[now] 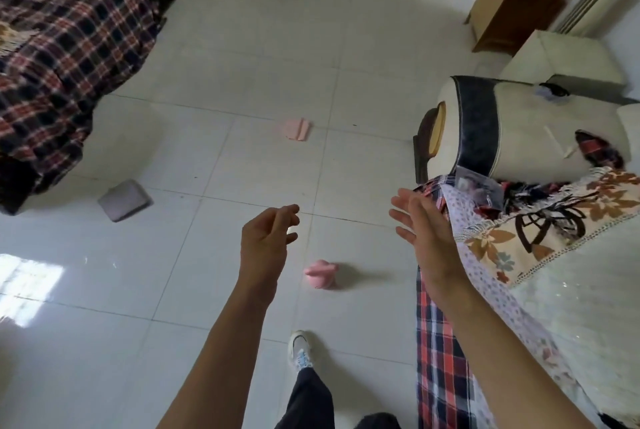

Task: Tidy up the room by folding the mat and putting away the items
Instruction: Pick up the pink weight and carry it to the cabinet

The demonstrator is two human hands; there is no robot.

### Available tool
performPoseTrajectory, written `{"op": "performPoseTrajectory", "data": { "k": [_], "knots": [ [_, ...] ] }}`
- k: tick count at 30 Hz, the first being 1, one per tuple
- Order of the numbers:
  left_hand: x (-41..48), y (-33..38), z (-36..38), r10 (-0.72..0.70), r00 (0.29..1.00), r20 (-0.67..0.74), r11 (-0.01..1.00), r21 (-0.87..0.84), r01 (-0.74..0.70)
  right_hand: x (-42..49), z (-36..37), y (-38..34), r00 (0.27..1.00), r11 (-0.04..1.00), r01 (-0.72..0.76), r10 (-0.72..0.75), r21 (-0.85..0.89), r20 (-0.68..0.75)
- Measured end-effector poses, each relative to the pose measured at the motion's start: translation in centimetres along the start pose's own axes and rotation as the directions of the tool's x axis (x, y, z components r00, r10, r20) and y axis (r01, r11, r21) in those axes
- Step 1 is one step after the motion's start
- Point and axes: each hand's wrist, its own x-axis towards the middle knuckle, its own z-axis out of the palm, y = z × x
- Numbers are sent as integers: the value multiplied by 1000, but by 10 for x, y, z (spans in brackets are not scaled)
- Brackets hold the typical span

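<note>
Surveying: white tiled floor (225, 47) from standing height, with one shoe (300, 349) at 6 o'clock of the view.
Left hand (268, 238): raised over the tiles, fingers loosely curled, nothing in it.
Right hand (422, 227): at 3 o'clock of the left hand, fingers straight and spread, palm turned toward the left hand, nothing in it.
Pink lump (320, 274): on the tiles at 4 o'clock of the left hand, seen between the two forearms, apart from both hands (small and rounded; what it is cannot be told).
Pink folded piece (296, 128): flat on the floor at 12 o'clock of the left hand, well apart.
Grey pad (124, 200): on the floor at 10 o'clock of the left hand, near the foot of the plaid-covered sofa (69, 47).
Dotted cloth (485, 272): hangs off the cream sofa (519, 137) over a plaid cloth (440, 342), just beside the back of the right hand; contact cannot be told.
Floral throw (554, 231): on that sofa at 3 o'clock of the right hand.
</note>
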Motion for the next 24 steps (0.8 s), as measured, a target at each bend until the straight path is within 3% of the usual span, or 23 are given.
{"op": "performPoseTrajectory", "data": {
  "k": [9, 18, 24],
  "knots": [
    [107, -85, 31, -58, 997, 52, 989, 141, 50, 114, 24, 85, 992, 993, -107, 110, -56, 65],
    [202, -287, 56, -134, 991, -29, 961, 241, 137, 207, 46, 286, 971, 975, -159, 182, -154, 154],
    [236, -425, 63, -192, 981, -7, 941, 283, 187, 236, 62, 430, 965, 963, -188, 217, -192, 146]
  ]
}}
